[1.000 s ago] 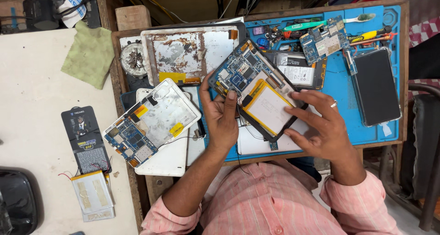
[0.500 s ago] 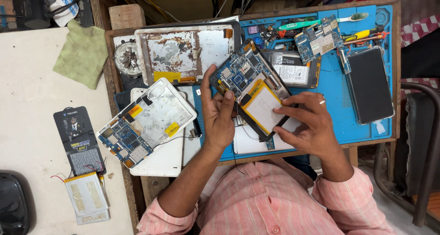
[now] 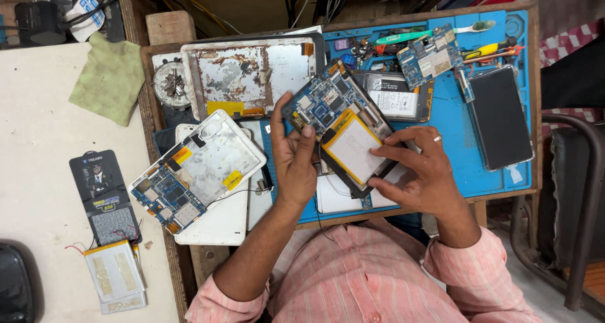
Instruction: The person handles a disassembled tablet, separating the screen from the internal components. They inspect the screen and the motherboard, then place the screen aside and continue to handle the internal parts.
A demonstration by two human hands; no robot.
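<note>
At my worktop (image 3: 157, 77) — wooden, with a blue repair mat (image 3: 454, 127) over its right half — I hold an opened tablet (image 3: 343, 131) above the mat, and the grip has shifted in the last second. A second ago my right hand lay spread flat over the tablet's lower right corner; now my right hand (image 3: 419, 172) has drawn in, its fingertips pinched on the right edge of the pale, yellow-bordered battery pack (image 3: 356, 149), thumb under the frame's lower edge. My left hand (image 3: 296, 156) has also crept up the left side, thumb now resting just by the circuit board (image 3: 324, 102) at the tablet's upper end, fingers curled behind the frame. To my eye, that means the work has narrowed from steadying the whole device to the battery itself.

The tablet sits tilted between both hands, board end away from me, battery end nearest my right palm; both hands are closed on it, neither free.

Around it: a scuffed metal back cover (image 3: 246, 77) lies beyond my left hand; a second opened white tablet (image 3: 195, 172) rests left of my forearm; a dark screen panel (image 3: 501, 118) lies well to the right on the mat; a green cloth (image 3: 110, 80) and a loose battery (image 3: 113, 276) sit on the pale surface at left.
</note>
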